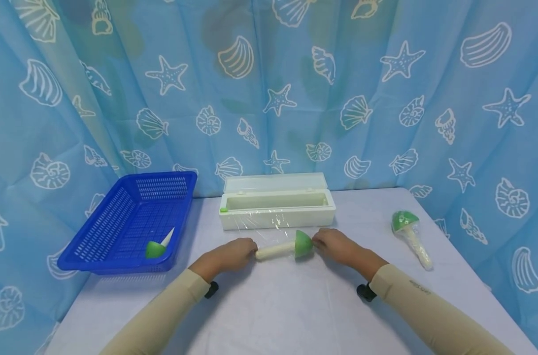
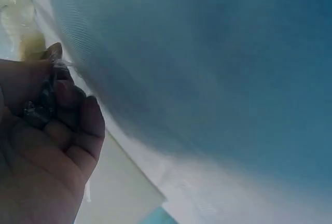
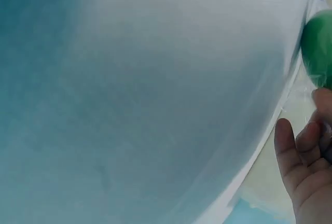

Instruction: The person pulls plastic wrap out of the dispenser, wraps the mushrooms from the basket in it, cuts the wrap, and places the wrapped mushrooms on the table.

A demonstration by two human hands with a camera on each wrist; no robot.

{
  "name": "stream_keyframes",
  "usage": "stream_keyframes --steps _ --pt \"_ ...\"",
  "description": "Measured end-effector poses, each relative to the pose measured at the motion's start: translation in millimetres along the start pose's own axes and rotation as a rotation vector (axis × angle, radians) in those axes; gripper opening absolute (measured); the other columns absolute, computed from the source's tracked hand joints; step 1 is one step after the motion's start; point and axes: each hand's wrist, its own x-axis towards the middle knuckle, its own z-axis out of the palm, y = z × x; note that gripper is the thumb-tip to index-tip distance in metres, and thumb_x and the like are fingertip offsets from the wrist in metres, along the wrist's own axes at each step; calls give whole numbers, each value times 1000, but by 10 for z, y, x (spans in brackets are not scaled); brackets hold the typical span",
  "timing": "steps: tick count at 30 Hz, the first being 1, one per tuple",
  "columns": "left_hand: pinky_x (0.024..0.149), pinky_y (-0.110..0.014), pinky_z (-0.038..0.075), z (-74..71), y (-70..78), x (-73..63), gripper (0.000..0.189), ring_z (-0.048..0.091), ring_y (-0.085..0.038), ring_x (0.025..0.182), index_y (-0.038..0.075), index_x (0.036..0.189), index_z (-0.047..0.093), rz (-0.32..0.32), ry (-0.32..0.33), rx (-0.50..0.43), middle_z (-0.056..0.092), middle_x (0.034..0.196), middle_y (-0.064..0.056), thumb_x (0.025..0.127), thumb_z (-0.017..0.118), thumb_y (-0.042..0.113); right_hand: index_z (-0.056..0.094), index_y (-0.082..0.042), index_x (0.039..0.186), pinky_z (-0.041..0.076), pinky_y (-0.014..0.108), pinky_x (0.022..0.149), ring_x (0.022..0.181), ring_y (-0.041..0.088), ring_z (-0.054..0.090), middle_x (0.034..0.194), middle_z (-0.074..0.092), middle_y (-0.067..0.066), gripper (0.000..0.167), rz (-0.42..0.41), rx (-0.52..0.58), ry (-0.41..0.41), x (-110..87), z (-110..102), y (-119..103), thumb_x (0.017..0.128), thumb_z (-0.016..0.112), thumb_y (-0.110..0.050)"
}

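A mushroom-shaped piece with a green domed cap [image 1: 303,243] and a cream stem [image 1: 275,250] lies in clear cling film between my two hands. My left hand [image 1: 235,252] is at the stem's end; in the left wrist view, its curled fingers [image 2: 92,123] hold a gathered bit of film [image 2: 39,110]. My right hand [image 1: 340,246] pinches film at the cap's side, and the right wrist view shows the green cap [image 3: 317,47] just beyond the thumb. Behind them stands a white cling film box [image 1: 278,218], lid raised, with film stretching over its front.
On the left sits a blue plastic basket [image 1: 180,231] holding another green-capped piece [image 1: 155,249] with a pale pointed stem. A similar film-wrapped mushroom-shaped piece [image 1: 413,236] lies at the right. A seashell-patterned blue curtain [image 1: 269,128] hangs behind the white-covered table [image 1: 291,315].
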Motion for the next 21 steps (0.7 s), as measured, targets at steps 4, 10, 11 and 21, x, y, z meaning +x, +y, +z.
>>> stream_keyframes --steps 4,10,11,21 --pt "96 -43 43 13 -64 -27 21 58 -30 109 0 111 62 -72 58 -123 63 107 -11 100 45 5 68 -8 102 49 40 83 91 16 59 91 61 -4 17 10 130 16 43 27 99 101 53 -15" --pt "91 -42 45 2 -135 0 20 59 -24 101 5 101 67 -211 101 -363 64 100 -5 100 47 7 65 -5 97 46 38 75 82 18 54 87 58 3 20 126 388 -30 104 56 233 101 50 -18" --pt "87 -41 46 -2 -145 7 20 59 -23 95 4 101 68 -248 110 -411 64 96 -5 100 49 9 66 -3 97 46 37 73 81 19 53 87 59 6 21 158 458 -32 112 57 246 101 51 -17" --pt "68 -38 46 29 -151 112 24 55 -24 75 2 86 73 -581 347 -493 62 78 -6 87 60 22 64 11 107 51 37 85 92 21 63 105 67 14 26 293 983 89 233 125 226 94 59 -11"
